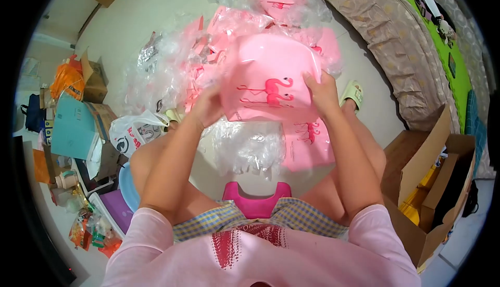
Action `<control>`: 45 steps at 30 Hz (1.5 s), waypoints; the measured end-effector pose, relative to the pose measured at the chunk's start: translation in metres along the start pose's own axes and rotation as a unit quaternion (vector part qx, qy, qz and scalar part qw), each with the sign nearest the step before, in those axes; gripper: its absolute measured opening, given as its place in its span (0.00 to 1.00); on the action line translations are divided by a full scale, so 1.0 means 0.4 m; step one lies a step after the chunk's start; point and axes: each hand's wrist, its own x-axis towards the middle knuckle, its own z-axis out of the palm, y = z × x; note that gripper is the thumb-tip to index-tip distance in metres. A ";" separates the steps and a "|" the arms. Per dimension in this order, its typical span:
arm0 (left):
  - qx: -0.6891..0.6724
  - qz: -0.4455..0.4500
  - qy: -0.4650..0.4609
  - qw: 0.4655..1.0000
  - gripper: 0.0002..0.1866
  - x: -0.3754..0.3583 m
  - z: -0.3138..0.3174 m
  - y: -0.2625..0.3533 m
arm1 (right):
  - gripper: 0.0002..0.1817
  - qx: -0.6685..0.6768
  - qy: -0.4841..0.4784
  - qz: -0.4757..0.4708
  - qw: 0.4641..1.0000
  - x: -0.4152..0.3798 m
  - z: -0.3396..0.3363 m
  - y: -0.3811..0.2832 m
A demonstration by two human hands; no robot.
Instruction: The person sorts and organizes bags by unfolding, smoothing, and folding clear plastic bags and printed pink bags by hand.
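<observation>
A pink plastic bag (pixel 255 60) printed with red flamingos is held up in front of me, above the floor. My left hand (pixel 209 107) grips its left edge, with the fingers partly hidden by the bag. On the right edge, my right hand (pixel 323 92) pinches the bag with the thumb in front. Below it on the floor lie crumpled clear plastic bags (pixel 247 144) and, beside them, a flat pink flamingo bag (pixel 308 146). Beyond the held bag is a heap of more pink bags (pixel 234 20) and clear wrapping (pixel 161 66).
A pink stool (pixel 256 203) stands between the legs. At right are an open cardboard box (pixel 424 177) and a sofa with a beige cover (pixel 380 32). On the left are a white printed bag (pixel 136 131), a teal box (pixel 78 128) and an orange bag (pixel 67 81).
</observation>
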 end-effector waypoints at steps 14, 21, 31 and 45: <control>0.247 -0.062 0.184 0.949 0.18 0.143 0.006 -0.262 | 0.34 -0.125 0.049 0.079 0.988 -0.065 -0.160 0.169; 0.326 -0.108 0.167 0.924 0.15 0.233 -0.024 -0.556 | 0.34 -0.325 -0.017 0.245 0.913 -0.144 -0.265 0.368; 0.547 -0.212 0.133 0.799 0.12 0.325 -0.084 -0.790 | 0.21 -0.356 0.009 0.374 0.856 -0.108 -0.337 0.630; 0.456 -0.324 0.193 0.806 0.07 0.309 -0.162 -0.875 | 0.21 -0.445 0.108 0.306 0.835 -0.135 -0.301 0.753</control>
